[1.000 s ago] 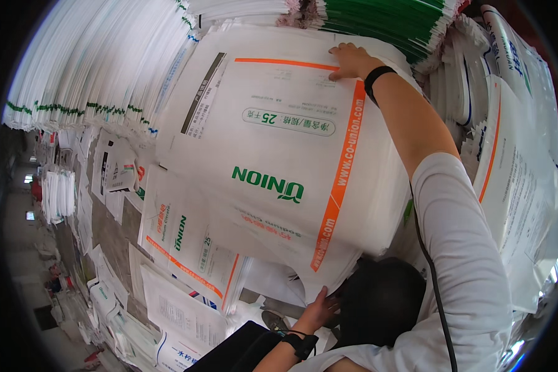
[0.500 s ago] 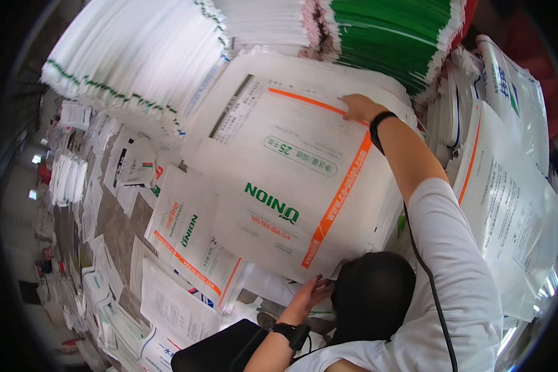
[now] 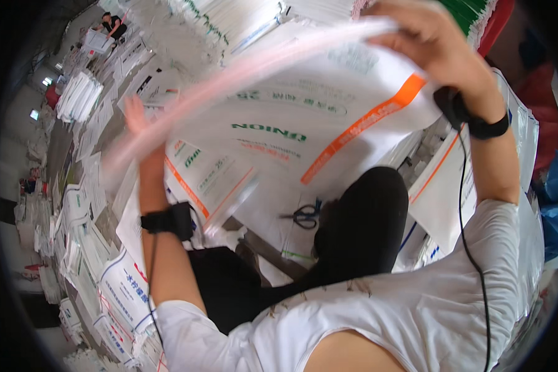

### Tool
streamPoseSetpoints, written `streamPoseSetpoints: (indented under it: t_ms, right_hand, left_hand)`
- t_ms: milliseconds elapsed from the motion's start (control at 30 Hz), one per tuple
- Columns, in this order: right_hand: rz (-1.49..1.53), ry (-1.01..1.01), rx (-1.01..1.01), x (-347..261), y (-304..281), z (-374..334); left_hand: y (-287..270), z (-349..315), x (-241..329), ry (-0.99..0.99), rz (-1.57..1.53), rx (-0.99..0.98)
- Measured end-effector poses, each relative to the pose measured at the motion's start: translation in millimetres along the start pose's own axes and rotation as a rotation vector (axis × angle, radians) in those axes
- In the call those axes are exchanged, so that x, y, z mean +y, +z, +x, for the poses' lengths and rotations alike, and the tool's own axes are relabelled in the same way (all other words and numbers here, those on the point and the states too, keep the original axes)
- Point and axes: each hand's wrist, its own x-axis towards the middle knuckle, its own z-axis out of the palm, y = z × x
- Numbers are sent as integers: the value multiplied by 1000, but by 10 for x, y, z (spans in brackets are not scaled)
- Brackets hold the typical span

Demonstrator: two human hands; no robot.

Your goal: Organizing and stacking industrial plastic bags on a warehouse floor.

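Note:
My right hand is raised at the top, its fingers closed on the edge of a white woven plastic sack. The lifted sack is seen nearly edge-on as a blurred, pinkish-white strip slanting down to the left. Near its lower left end is my left hand, fingers stretched upward and somewhat smeared; the sack's edge crosses in front of its wrist. Beneath the strip lies a printed sack with green lettering and an orange band. Whether this is part of the lifted sack or another one I cannot tell.
Black-handled scissors lie beside my bent knee. Another orange-banded sack sits below my left hand. Tall sack stacks rise at the top, including a green pile. Far off at upper left, a person handles a white sack.
My right hand has lifted the sack's far edge up toward me. My left hand has moved from beside my knee up and left to the sack's other end. The scissors have come into view.

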Motion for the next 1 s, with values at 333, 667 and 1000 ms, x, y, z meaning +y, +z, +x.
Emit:
streamPoseSetpoints:
  t_ms: [333,667,1000]
  right_hand:
    - [30,32,163,-1017,80,543]
    - [633,-37,308,-1289,1101,1329]
    - [795,505,85,-772,2208,784]
  left_hand:
    - [-1571,-357,1416,-32,-233,240]
    - [-2832,-1609,763,-356,209,23]
    - [-2707,-2042,789,-525,300,-64]
